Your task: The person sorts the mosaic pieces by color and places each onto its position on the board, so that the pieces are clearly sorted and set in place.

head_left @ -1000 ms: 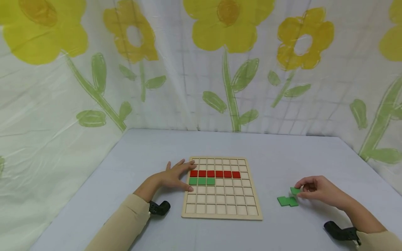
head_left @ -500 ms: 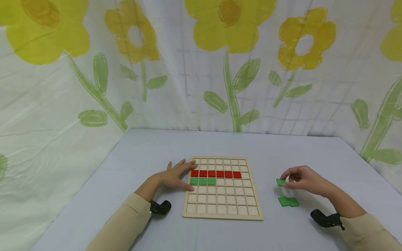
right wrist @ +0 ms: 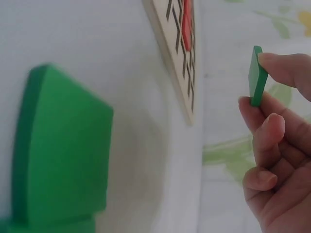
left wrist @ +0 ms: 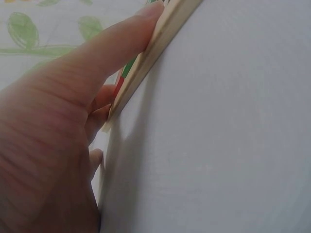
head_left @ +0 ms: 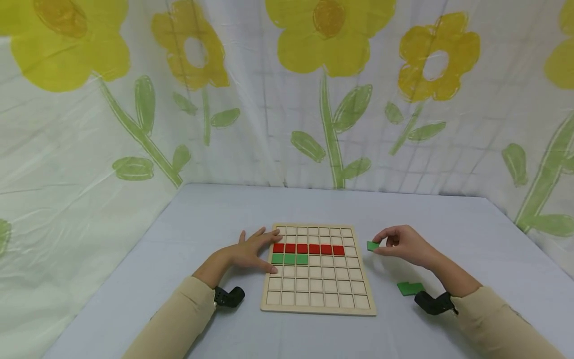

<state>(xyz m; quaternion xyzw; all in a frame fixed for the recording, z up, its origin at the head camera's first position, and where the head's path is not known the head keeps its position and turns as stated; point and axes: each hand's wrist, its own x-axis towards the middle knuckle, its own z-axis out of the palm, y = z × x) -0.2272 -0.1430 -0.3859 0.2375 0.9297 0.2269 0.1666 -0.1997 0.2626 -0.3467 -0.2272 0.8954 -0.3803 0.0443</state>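
Observation:
A wooden grid board [head_left: 323, 286] lies on the table with a row of several red tiles [head_left: 302, 249] and, just below it, three green tiles [head_left: 289, 259] at the left. My left hand [head_left: 246, 253] rests with spread fingers on the board's left edge; its thumb [left wrist: 121, 43] lies along that edge in the left wrist view. Between thumb and index finger my right hand [head_left: 403, 244] pinches a green square tile [head_left: 372, 246], raised a little right of the board. The right wrist view shows this held tile [right wrist: 256, 76] by its edges, other fingers loosely curled.
Loose green tiles [head_left: 408, 288], touching or overlapping, lie on the white table [head_left: 215, 209] right of the board, below the right forearm. Black wrist cameras [head_left: 229, 297] are strapped to both wrists. A flowered curtain [head_left: 251, 149] hangs behind the table.
My right hand has carried the pinched green tile leftward and slightly up, from beside the loose tiles to near the board's right edge. The left hand has stayed on the board.

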